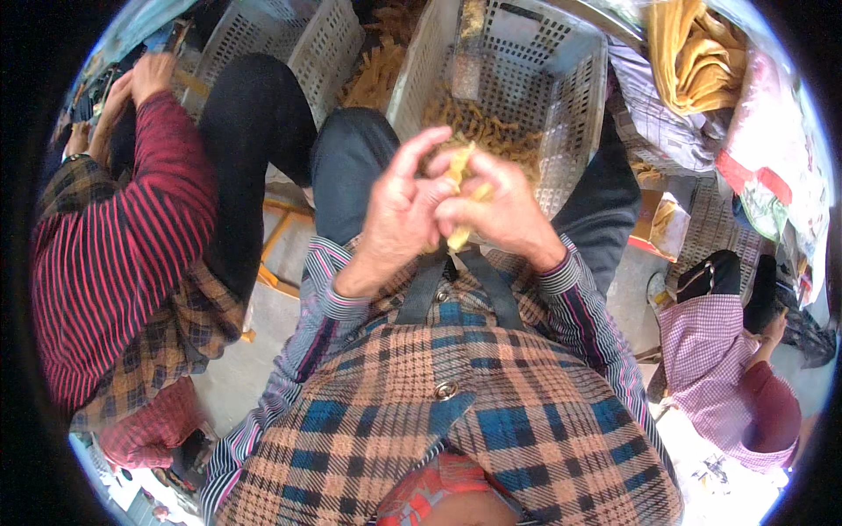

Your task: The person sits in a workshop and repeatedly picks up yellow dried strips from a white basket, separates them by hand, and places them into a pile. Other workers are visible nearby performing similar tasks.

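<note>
Both of my hands meet over my lap, just in front of a white plastic crate (572, 125). My left hand (408, 204) has its forefinger raised, and its thumb and other fingers press on a yellow strip (460, 164), whose material I cannot make out. From the other side, my right hand (500, 204) pinches the same yellow material, with its thumb towards my left hand. A pale yellow end (458, 240) sticks out below the fingers. Many brownish-yellow twisted pieces (490, 129) lie on the bottom of the crate, partly hidden by my hands.
Another perforated crate (327, 56) stands at the upper left, with more yellow-brown strips (380, 72) beside it. A co-worker in a striped sleeve (125, 230) sits close on the left. Yellow cloth (697, 59) lies at the upper right; another person (710, 355) is at the right.
</note>
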The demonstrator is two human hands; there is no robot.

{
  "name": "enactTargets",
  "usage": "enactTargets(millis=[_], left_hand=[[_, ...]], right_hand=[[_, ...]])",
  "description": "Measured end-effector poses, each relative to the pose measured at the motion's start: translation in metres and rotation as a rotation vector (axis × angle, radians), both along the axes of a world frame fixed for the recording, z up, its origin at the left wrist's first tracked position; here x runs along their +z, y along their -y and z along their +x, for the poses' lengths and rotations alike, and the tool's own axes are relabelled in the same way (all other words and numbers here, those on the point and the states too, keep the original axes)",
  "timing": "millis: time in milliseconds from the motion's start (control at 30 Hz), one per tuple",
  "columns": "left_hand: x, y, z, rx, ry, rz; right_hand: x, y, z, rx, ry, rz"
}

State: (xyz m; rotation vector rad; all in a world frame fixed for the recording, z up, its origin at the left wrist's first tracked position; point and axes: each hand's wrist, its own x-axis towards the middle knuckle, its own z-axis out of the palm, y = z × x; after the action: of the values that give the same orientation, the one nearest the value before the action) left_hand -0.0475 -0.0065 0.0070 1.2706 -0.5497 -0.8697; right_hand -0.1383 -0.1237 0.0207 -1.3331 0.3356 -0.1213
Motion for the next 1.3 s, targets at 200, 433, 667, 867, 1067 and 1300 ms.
enactTargets(millis=[200, 433, 667, 867, 1067, 1300], left_hand=[[-0.022, -0.004, -0.007, 0.101, 0.136, 0.074], [-0.016, -0.008, 0.030, -0.036, 0.016, 0.031], [0.033, 0.102, 0.111, 0.324, 0.505, 0.091], [-0.053, 0.053, 0.049, 0.106, -0.335, 0.198], [-0.072, 0.065, 0.042, 0.039, -0.125, 0.223], [-0.054, 0.048, -0.001, -0.225, -0.299, 0.128]], right_hand=[[-0.009, -0.019, -0.009, -0.274, 0.010, -0.171], [0.008, 0.006, -0.003, -0.283, 0.050, -0.389], [0.039, 0.094, 0.081, -0.491, 0.236, -0.686], [-0.077, 0.095, 0.007, -0.518, -0.170, -0.713], [0.025, 0.093, -0.058, -0.933, 0.117, -1.299], [0.095, 0.198, -0.026, -0.867, -0.012, -1.464]])
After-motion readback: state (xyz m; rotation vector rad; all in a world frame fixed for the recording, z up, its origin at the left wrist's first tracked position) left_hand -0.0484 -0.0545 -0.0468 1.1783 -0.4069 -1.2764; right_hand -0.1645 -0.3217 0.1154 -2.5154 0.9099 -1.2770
